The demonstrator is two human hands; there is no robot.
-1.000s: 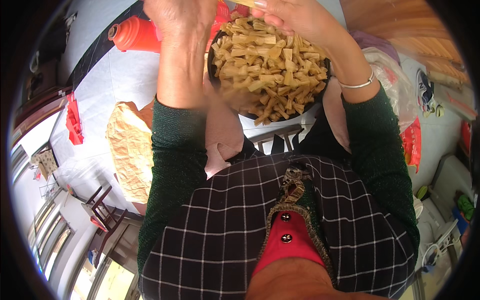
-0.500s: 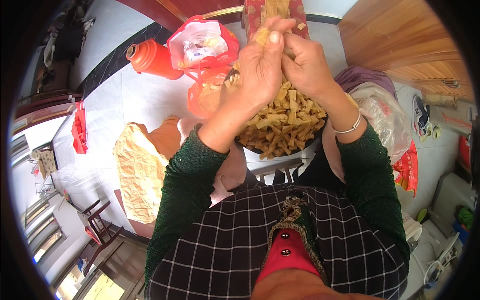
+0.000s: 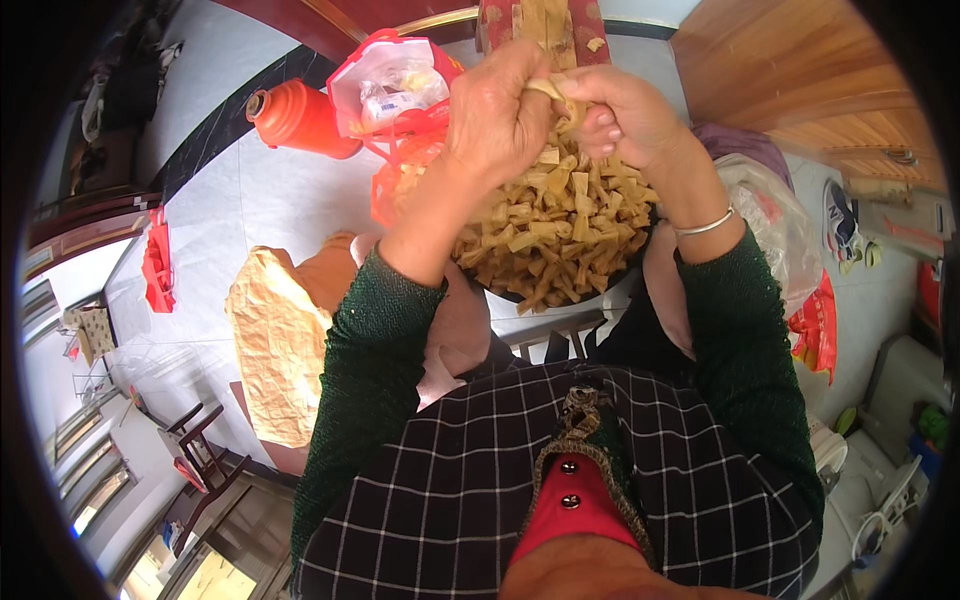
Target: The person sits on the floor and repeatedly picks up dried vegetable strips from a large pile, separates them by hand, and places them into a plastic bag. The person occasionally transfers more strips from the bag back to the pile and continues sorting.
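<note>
My left hand (image 3: 498,118) and my right hand (image 3: 632,122) are close together above a heap of knotted tan strips, which look like tofu skin knots (image 3: 560,235). Between them is a soft tan tofu skin strip (image 3: 571,112), bent into a loop. The fingers of the left hand close on one side of it, and the right hand pinches the other side with its fingers curled in. The heap fills a round dark container between my knees, mostly hidden under the knots. Just beyond my hands, more flat tan strips (image 3: 545,22) lie on a red patterned surface (image 3: 588,32).
To the left stand an orange flask (image 3: 303,118) and a red and white bag (image 3: 385,85) with plastic packaging inside. A crumpled tan sheet (image 3: 278,340) lies by my left leg. On the right are a clear plastic bag (image 3: 765,225) and a wooden cabinet (image 3: 790,80).
My hands have come apart a little and lower, and the right hand has turned with its fingers curled. The tan strip now shows as a loop between them.
</note>
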